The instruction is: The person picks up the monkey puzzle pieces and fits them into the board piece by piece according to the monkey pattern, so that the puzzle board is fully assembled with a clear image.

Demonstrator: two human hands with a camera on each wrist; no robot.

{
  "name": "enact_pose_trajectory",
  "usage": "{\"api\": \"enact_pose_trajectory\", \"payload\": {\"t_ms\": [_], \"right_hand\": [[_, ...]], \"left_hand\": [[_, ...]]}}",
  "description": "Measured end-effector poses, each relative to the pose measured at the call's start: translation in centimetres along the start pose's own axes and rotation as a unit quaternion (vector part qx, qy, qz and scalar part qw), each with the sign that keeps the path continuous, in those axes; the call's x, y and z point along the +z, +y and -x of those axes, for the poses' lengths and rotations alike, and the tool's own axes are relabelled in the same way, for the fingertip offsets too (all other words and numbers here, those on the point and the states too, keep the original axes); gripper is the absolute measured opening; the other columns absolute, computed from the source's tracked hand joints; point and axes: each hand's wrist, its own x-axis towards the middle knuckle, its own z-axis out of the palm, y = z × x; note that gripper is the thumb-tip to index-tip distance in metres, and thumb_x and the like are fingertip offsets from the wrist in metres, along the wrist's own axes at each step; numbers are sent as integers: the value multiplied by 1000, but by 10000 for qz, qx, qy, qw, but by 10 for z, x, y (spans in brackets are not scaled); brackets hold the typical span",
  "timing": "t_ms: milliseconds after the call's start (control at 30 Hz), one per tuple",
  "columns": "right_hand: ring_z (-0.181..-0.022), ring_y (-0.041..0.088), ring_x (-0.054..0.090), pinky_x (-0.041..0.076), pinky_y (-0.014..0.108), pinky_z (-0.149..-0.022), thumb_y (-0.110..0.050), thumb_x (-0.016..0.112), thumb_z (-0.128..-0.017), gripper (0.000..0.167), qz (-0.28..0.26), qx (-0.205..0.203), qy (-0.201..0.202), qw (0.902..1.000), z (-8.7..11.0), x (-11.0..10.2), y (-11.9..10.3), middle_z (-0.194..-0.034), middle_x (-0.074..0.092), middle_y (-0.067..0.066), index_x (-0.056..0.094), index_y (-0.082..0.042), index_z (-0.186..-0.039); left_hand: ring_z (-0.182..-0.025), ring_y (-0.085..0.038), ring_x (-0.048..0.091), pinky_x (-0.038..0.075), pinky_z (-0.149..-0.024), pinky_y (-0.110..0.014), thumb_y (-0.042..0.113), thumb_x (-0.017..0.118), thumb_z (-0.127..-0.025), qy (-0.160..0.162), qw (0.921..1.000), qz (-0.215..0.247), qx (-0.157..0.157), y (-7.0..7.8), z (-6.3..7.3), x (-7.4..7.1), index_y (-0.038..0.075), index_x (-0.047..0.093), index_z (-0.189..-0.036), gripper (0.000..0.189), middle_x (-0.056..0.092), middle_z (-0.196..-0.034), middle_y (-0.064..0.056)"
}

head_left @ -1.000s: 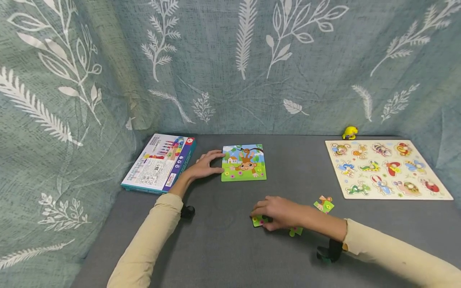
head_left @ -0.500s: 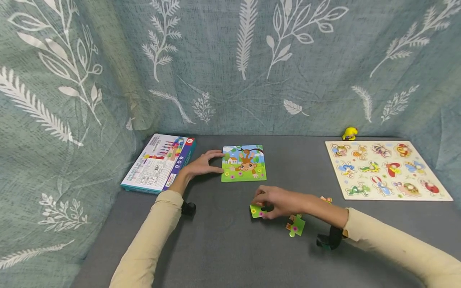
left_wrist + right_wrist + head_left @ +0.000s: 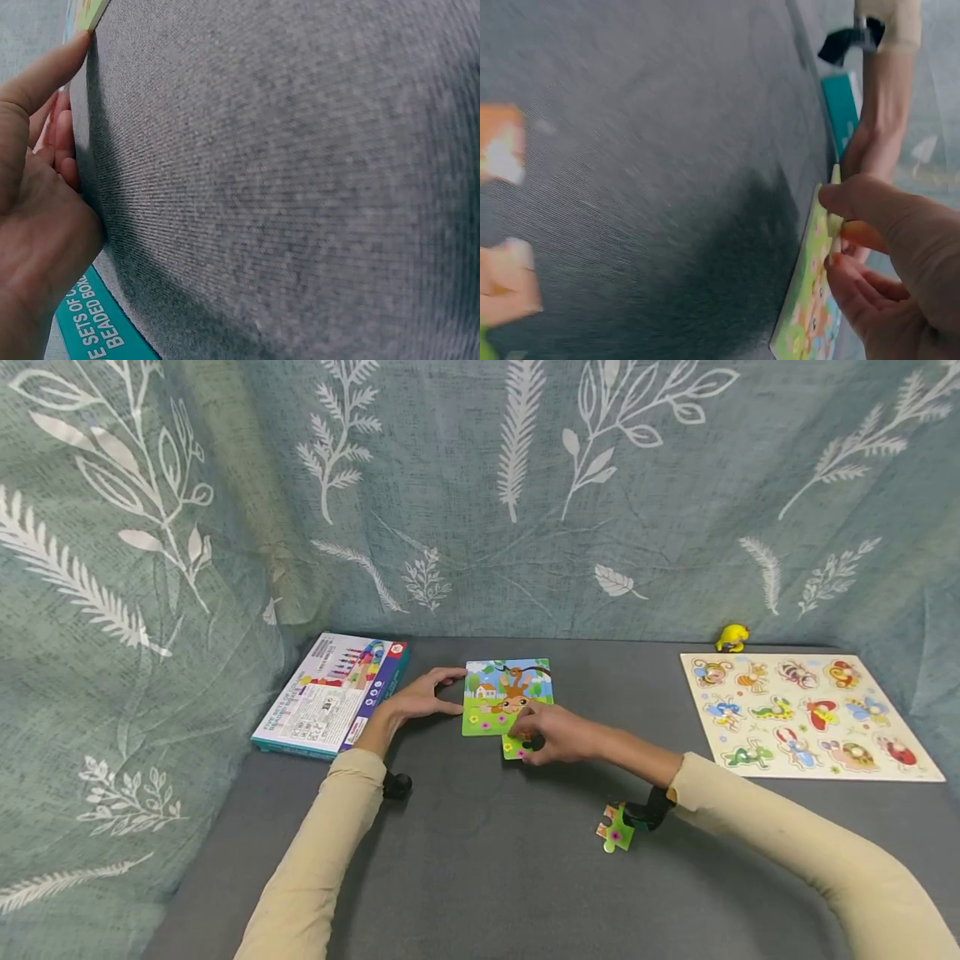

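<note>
A square monkey picture board (image 3: pixel 486 697) lies flat at the back middle of the table. At its left edge is my left hand (image 3: pixel 417 697), thumb and fingers spread; in the left wrist view the thumb (image 3: pixel 52 71) touches the board's corner. My right hand (image 3: pixel 562 733) pinches a green jigsaw piece (image 3: pixel 512 748) with flowers over the board's lower right edge. The right wrist view has that piece (image 3: pixel 835 175) edge-on, partly covered by the fingers. Another jigsaw piece (image 3: pixel 617 831) rests on the table below the right wrist.
A bead-set box (image 3: pixel 330 693) lies left of my left hand. To the right is a wooden insect puzzle board (image 3: pixel 806 714), with a yellow toy (image 3: pixel 732 638) behind it. A patterned curtain (image 3: pixel 465 502) hangs along the back. Blurred orange puzzle parts (image 3: pixel 506 281) show in the right wrist view.
My right hand has lifted the flowered jigsaw piece and carried it up and left to the monkey board. The left hand has stayed at the board's left edge.
</note>
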Motion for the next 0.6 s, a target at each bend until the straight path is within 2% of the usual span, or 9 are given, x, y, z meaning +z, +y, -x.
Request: {"api": "enact_pose_trajectory", "payload": {"t_ms": [167,300,467,600], "right_hand": [[-97,23,59,49,34,-81,-15,70,-85,27,-92,66,-83,9999,-27,-2,10,-115,63,13,69,-6,-111],[-96,23,58,49,34,-82,-14,70,-86,25,-54,-64,-69,9999,-44,-2,14,-113,65,13,69,-5,-109],[-95,22,58,49,31,-78,-12,67,-87,21,34,-73,69,9999,-57,-2,18,-112,65,12,70,-5,-106],[-90,20,59,49,30,-77,-10,64,-88,21,46,-305,94,9995,-65,-1,20,-108,67,12,71,-3,-106]], "left_hand": [[-142,-36,30,25,-117,-52,15,70,-88,-44,9999,97,4,0,-1,0,9,36,-150,71,31,-153,-18],[-141,-35,31,27,-116,-51,15,69,-89,-75,9999,109,9,2,0,1,10,36,-150,69,31,-152,-17],[-138,-35,33,28,-115,-51,15,68,-90,-91,9999,82,120,5,1,1,10,36,-150,68,34,-149,-18],[-135,-35,35,30,-114,-51,13,68,-89,-31,9999,62,136,4,3,0,10,38,-149,68,36,-147,-18]]}}
